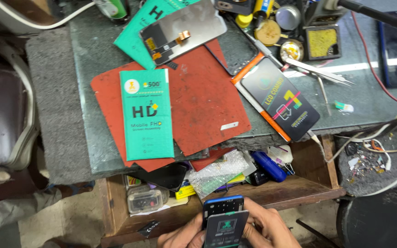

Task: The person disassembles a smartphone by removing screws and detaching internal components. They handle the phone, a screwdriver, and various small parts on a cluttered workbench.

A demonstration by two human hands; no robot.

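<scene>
At the bottom centre, both my hands hold a phone frame (223,204) with a blue rim, and a dark screen panel (226,229) lies over its lower part. My left hand (184,235) grips the left side. My right hand (267,225) grips the right side, fingers along the edge. The hands are low, in front of an open wooden drawer (272,190). On the glass-topped bench above lie a green flat box (146,113), a bare display panel (183,30) with a flex cable, and a black box with an orange edge (279,98).
A red mat (207,105) covers the bench's middle. Tweezers (320,73), round tins and a soldering sponge tray (322,42) sit at the back right. The drawer holds a bubble-wrap bag (218,172), a blue item (269,166) and a small clear box (145,200). Cables trail at right.
</scene>
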